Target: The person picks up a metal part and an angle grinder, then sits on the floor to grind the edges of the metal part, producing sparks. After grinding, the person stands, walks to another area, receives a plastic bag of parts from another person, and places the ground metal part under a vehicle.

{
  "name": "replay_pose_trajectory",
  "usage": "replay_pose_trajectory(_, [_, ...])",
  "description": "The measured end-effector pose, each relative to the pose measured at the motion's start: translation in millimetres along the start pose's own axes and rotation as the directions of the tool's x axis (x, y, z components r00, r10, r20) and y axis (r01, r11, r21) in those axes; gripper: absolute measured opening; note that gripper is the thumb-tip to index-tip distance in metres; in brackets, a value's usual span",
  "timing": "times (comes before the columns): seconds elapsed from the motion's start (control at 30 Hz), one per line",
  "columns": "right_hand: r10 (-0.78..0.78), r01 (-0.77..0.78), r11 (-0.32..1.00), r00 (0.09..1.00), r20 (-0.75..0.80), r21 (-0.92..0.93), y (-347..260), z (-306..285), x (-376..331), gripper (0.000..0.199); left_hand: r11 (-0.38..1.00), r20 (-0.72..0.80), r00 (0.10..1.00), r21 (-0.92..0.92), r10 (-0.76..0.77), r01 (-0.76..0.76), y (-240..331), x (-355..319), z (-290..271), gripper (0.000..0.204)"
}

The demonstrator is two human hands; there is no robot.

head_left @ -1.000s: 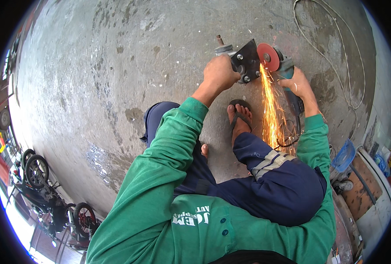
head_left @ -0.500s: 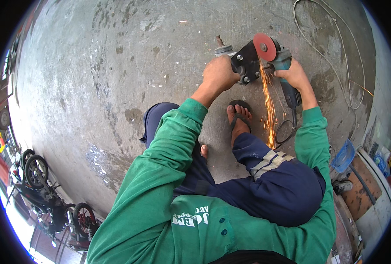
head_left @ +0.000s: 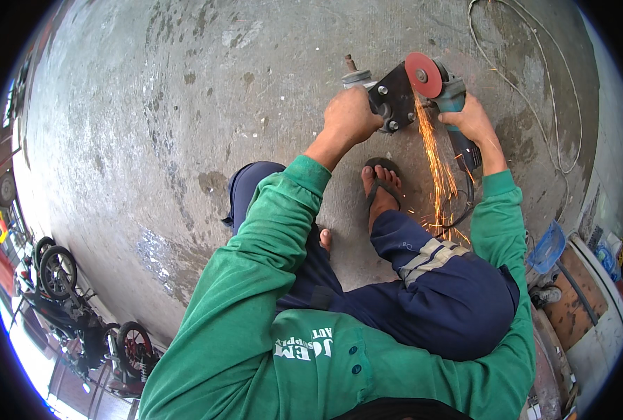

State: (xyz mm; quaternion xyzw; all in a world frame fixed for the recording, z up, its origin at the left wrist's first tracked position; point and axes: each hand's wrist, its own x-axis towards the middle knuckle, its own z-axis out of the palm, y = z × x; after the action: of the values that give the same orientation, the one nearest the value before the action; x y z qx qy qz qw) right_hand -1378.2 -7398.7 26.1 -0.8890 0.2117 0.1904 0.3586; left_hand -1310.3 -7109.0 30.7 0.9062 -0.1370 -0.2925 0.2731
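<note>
In the head view I saw the metal part (head_left: 357, 78) a little right of centre, in the upper half of the frame. It was grey and rounded, with a short brownish stub which pointed to the top of the frame. On its right side was a flat black plate (head_left: 398, 89), with straight edges and several shiny bolt ends (head_left: 393, 127). The left hand (head_left: 352, 115) was closed around this part, with the thumb toward the plate.

To the right of the plate, the right hand (head_left: 471, 120) held the grinder (head_left: 453, 105), its fingers wrapped about the teal body. The red disc (head_left: 423, 74) stood at the plate's right edge, and orange sparks (head_left: 432, 150) fell from there toward the lower part of the frame, near the foot in the dark sandal (head_left: 382, 185).

I could not make out the exact line of contact, because the disc covered it. The left hand hid much of the grey part, so I could not tell its full shape. The right palm and fingers covered the middle of the grinder, and the sparks partly hid its black cord (head_left: 469, 189). At the lower left, the motorcycles (head_left: 59, 315) were bent by the lens and partly cut by its dark rim.
</note>
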Motion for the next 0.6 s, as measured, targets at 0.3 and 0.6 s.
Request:
replay_pose_trajectory(0.3, [-0.031,0.031,1.0,0.999,0.012,0.002,9,-1,-4,0.055,1.0,-0.002,1.0,-0.003,0.0,0.0,1,-1,0,0.035])
replay_pose_trajectory(0.6, [-0.034,0.035,0.999,0.998,0.043,-0.01,14,-2,-16,0.053,1.0,-0.002,1.0,0.002,-0.01,0.01,0,0,2,0.037])
